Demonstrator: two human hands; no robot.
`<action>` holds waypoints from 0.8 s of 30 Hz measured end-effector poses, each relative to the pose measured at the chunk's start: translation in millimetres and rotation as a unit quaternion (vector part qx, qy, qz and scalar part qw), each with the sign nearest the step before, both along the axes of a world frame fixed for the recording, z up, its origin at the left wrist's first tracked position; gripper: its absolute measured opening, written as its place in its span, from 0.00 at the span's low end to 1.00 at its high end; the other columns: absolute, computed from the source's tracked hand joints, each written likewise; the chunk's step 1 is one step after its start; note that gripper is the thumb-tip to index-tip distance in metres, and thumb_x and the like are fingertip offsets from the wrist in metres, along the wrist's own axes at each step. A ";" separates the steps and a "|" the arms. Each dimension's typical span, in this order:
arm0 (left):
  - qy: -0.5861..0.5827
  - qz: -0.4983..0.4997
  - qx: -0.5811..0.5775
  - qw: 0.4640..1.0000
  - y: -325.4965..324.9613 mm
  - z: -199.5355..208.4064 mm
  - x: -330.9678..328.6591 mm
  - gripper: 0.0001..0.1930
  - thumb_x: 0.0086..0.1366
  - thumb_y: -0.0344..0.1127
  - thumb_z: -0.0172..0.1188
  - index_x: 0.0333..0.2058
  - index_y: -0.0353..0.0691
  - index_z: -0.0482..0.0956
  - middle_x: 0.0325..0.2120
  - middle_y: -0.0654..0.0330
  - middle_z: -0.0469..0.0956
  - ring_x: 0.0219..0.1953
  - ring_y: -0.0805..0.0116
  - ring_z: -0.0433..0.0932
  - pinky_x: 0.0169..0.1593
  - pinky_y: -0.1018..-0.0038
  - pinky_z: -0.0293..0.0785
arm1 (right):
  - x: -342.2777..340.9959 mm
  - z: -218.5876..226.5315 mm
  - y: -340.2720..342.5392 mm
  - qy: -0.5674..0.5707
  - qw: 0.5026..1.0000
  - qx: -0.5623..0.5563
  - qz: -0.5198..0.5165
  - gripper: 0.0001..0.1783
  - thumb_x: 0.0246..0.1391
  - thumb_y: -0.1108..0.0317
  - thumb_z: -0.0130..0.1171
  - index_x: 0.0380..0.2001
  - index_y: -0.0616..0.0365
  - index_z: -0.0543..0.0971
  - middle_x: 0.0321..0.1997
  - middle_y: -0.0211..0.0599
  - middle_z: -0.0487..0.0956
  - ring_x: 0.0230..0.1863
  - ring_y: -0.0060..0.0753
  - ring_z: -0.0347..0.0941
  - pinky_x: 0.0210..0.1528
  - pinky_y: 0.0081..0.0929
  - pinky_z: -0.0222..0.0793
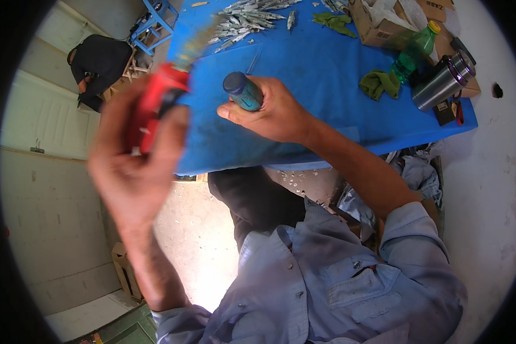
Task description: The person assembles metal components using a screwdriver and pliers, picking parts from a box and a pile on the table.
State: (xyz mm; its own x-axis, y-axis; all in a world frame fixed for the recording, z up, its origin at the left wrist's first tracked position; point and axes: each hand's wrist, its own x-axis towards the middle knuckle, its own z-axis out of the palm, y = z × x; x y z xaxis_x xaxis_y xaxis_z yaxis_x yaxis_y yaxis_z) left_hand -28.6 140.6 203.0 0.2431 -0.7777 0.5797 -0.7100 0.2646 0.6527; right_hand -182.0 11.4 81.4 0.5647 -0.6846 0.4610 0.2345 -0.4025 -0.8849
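Observation:
My left hand [135, 155] is closed round a red and black object [160, 100], raised toward me over the left edge of the blue table [327, 109]. Motion smears it, so its kind is unclear; a pale yellowish streak runs from its far end. My right hand [278, 109] grips a screwdriver [243, 92] by its teal handle, the dark butt end turned up toward me. Its thin shaft shows beyond my fingers, pointing to the far side. A pile of slim silvery-grey pieces [246, 20] lies at the table's far side.
At the right stand a green bottle [415, 54], a steel thermos [444, 80] and a cardboard box [378, 26]. Green cloths [379, 85] lie nearby. Another person [100, 66] bends over at the far left, beside a blue chair [155, 26]. Grey cloth fills a container below the table.

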 end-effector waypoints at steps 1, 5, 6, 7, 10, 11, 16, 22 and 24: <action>0.018 0.037 -0.028 0.999 6.6 20.7 -2.3 0.22 0.60 0.35 0.73 0.51 0.33 0.82 0.39 0.60 0.83 0.39 0.76 0.80 0.47 0.78 0.75 | 0.4 3.2 1.0 -0.008 1.000 0.000 0.005 0.13 0.59 0.67 0.68 0.27 0.59 0.74 0.22 0.23 0.62 0.27 0.17 0.57 0.29 0.27 0.60; -0.054 -0.002 -0.117 0.992 25.4 97.3 29.7 0.25 0.73 0.50 0.52 0.58 0.37 0.79 0.25 0.65 0.76 0.23 0.82 0.66 0.26 0.80 0.58 | 0.2 5.5 1.5 0.012 1.000 0.005 0.001 0.15 0.57 0.66 0.72 0.27 0.58 0.74 0.23 0.22 0.68 0.29 0.15 0.62 0.31 0.24 0.63; -0.087 0.035 -0.149 0.984 23.8 85.5 28.0 0.27 0.74 0.52 0.50 0.58 0.36 0.78 0.23 0.66 0.75 0.20 0.83 0.63 0.24 0.81 0.55 | 0.5 5.6 1.3 0.022 1.000 0.006 -0.003 0.15 0.56 0.66 0.74 0.27 0.57 0.75 0.24 0.21 0.72 0.30 0.13 0.65 0.32 0.22 0.66; -0.117 0.072 -0.181 0.974 19.6 70.7 26.6 0.28 0.75 0.53 0.48 0.59 0.36 0.78 0.21 0.67 0.74 0.18 0.84 0.61 0.22 0.82 0.53 | -0.4 4.0 0.6 0.010 1.000 0.005 -0.003 0.16 0.57 0.66 0.72 0.27 0.58 0.74 0.23 0.22 0.68 0.29 0.15 0.62 0.31 0.24 0.63; -0.182 0.111 -0.119 0.970 23.1 -18.0 43.3 0.22 0.67 0.40 0.67 0.56 0.37 0.81 0.35 0.62 0.81 0.30 0.77 0.77 0.33 0.77 0.72 | -0.9 -3.9 1.2 -0.021 1.000 0.001 0.001 0.16 0.59 0.66 0.68 0.25 0.58 0.70 0.21 0.22 0.60 0.27 0.17 0.55 0.28 0.28 0.57; -0.217 0.054 -0.054 0.973 13.8 -21.2 15.4 0.22 0.67 0.40 0.67 0.56 0.36 0.81 0.34 0.63 0.80 0.30 0.77 0.77 0.33 0.78 0.72 | 0.4 -6.6 0.2 -0.029 1.000 0.004 0.010 0.16 0.59 0.66 0.68 0.25 0.58 0.70 0.21 0.22 0.60 0.27 0.18 0.55 0.28 0.28 0.57; -0.064 0.108 -0.007 0.992 19.4 23.7 -0.9 0.23 0.68 0.44 0.68 0.55 0.34 0.81 0.33 0.68 0.79 0.35 0.79 0.74 0.40 0.83 0.68 | -7.1 -1.1 -2.9 0.003 0.999 -0.034 -0.029 0.16 0.59 0.66 0.68 0.25 0.57 0.71 0.21 0.22 0.62 0.27 0.17 0.56 0.27 0.28 0.58; -0.062 0.210 -0.070 0.973 30.0 53.7 13.2 0.25 0.68 0.52 0.66 0.52 0.38 0.84 0.29 0.70 0.81 0.26 0.87 0.68 0.33 0.86 0.61 | -3.0 -1.2 -3.3 -0.006 1.000 -0.009 -0.013 0.15 0.60 0.67 0.68 0.25 0.57 0.72 0.21 0.21 0.65 0.27 0.15 0.59 0.28 0.27 0.60; -0.073 0.195 -0.080 0.975 29.6 48.7 17.9 0.22 0.69 0.50 0.65 0.50 0.37 0.85 0.26 0.71 0.79 0.22 0.90 0.63 0.28 0.86 0.55 | -4.1 -1.4 -3.1 -0.015 1.000 0.004 -0.011 0.15 0.60 0.67 0.68 0.25 0.57 0.73 0.22 0.21 0.66 0.27 0.14 0.59 0.28 0.26 0.60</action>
